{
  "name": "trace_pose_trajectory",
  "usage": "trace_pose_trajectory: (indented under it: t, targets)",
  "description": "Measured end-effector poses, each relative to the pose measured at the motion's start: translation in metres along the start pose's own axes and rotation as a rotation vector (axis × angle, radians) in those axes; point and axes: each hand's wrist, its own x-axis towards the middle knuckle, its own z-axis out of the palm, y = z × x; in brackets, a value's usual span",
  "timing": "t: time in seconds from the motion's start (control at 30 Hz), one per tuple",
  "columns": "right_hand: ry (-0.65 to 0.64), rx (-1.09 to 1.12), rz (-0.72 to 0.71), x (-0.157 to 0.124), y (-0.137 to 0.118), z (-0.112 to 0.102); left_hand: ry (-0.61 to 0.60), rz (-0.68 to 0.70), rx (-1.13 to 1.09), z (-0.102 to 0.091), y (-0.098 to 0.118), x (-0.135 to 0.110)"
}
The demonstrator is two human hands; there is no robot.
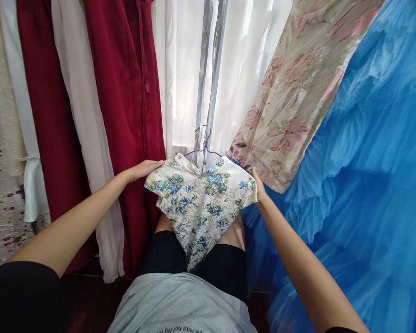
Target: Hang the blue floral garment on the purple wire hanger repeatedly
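A white dress with blue and yellow flowers [201, 203] hangs in front of my legs on a purple hanger [205, 147]. Its short sleeves spread to either side and its lower part narrows away between my thighs. My left hand [145, 169] grips the edge of the left sleeve, fingertips at the shoulder. At the opposite sleeve, my right hand [259, 184] holds the outer edge, with the thumb visible and the other fingers hidden behind the cloth. The hanger's hook is up by a grey metal pole [213, 83].
Dark red garments [119, 92] and a pale pink one [81, 92] hang on the left. To the right are a beige dress with pink flowers [287, 111] and a full blue tulle gown [374, 185]. White curtains [187, 60] hang behind the poles.
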Motion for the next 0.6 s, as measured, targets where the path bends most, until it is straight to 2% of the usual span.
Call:
trace_pose_trajectory:
  t: [0.07, 0.13, 0.2, 0.3, 0.37, 0.47, 0.53, 0.6]
  targets:
    - [-0.042, 0.04, 0.072, -0.002, -0.007, -0.012, 0.077, 0.0, -0.128, 0.004, -0.01, -0.012]
    - [-0.083, 0.077, 0.124, -0.004, -0.017, -0.015, 0.235, 0.032, -0.253, 0.014, -0.01, -0.018]
    - [-0.081, 0.12, 0.122, -0.005, -0.029, -0.009, 0.361, 0.084, -0.401, 0.023, 0.0, -0.018]
    - [0.035, 0.223, 0.096, -0.003, -0.046, 0.007, 0.442, 0.165, -0.5, 0.028, 0.025, -0.014]
    - [0.131, 0.293, 0.095, -0.004, -0.053, 0.015, 0.508, 0.283, -0.351, 0.026, 0.04, -0.013]
    - [0.251, 0.359, 0.036, -0.014, -0.054, 0.023, 0.552, 0.566, 0.192, 0.022, 0.055, -0.019]
    - [0.314, 0.378, 0.001, -0.028, -0.051, 0.028, 0.479, 0.676, 0.559, 0.028, 0.061, -0.025]
    - [0.348, 0.347, -0.037, -0.048, -0.051, 0.035, 0.394, 0.716, 0.771, 0.042, 0.065, -0.03]
